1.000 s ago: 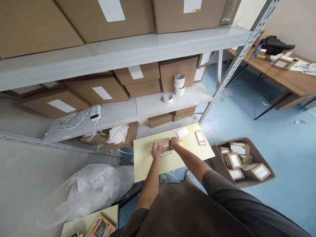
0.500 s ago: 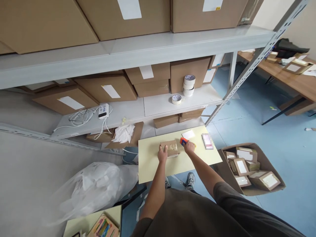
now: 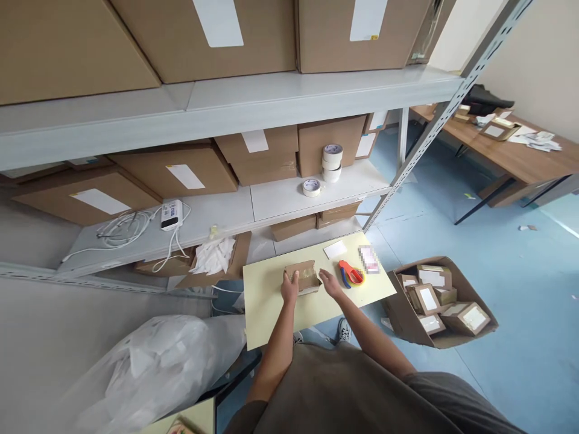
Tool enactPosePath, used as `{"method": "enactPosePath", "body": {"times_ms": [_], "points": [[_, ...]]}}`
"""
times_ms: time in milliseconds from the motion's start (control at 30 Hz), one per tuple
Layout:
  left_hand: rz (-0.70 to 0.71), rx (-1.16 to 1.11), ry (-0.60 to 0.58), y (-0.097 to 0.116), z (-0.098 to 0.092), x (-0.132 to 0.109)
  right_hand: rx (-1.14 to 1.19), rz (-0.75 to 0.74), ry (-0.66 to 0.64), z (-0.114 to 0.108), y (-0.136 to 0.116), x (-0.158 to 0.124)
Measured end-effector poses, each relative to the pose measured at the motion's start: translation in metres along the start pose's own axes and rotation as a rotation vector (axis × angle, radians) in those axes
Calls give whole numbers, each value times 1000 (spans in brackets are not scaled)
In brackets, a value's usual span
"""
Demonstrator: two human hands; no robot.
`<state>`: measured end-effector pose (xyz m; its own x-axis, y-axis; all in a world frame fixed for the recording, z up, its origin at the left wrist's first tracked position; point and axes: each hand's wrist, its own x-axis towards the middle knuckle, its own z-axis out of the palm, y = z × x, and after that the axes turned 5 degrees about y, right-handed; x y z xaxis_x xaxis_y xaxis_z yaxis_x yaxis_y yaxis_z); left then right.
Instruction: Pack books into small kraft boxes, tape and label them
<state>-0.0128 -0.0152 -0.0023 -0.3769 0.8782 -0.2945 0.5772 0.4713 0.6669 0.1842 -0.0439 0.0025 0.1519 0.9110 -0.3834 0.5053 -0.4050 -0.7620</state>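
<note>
The operator's dark shirt (image 3: 312, 392) occupied the near centre, with a shoe (image 3: 344, 330) visible just beyond it. At near left, a large translucent plastic bag (image 3: 167, 355) contained white material. The pale yellow work table (image 3: 266, 307) extended across the area ahead of the operator. To its right, an open carton (image 3: 402, 316) stood on the blue floor and contained several labelled small boxes.

The left hand (image 3: 290, 288) gripped the left end of the small cardboard box (image 3: 304, 274), with the thumb on the top face. The right hand (image 3: 331, 283) was open, its fingers directed toward the right end of the box; contact at that end could not be determined. The box lay on the table, left of its centre, with shiny clear tape on its top face. A red and blue tape dispenser (image 3: 356, 276) lay to the right of the right hand. A white card (image 3: 335, 249) lay near the table's far edge.

Beyond the table, the grey shelf (image 3: 280, 202) supported a power strip (image 3: 172, 214) at left and stacked tape rolls (image 3: 332, 172) at right. A wooden desk (image 3: 534, 163) stood at far right.
</note>
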Motion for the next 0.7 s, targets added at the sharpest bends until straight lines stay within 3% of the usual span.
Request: {"method": "enactPosePath", "body": {"times_ms": [133,267,367,433,567,700], "points": [[13,-15,6,2,-4,4,257,80,-79,18,-45,1],[104,-175,-11,2,-9,10,379,181,-98,-1,-58,5],[179,-393,-82,-11,-12,11,440,118,2,-10,-49,3],[159,-450,-150,-25,-11,9,468,104,33,-5,-38,-1],[-29,-359,-265,-55,-1,-1,400,208,-32,25,-17,-5],[-58,-339,-339,-67,11,-10,313,160,65,50,-4,-3]]}}
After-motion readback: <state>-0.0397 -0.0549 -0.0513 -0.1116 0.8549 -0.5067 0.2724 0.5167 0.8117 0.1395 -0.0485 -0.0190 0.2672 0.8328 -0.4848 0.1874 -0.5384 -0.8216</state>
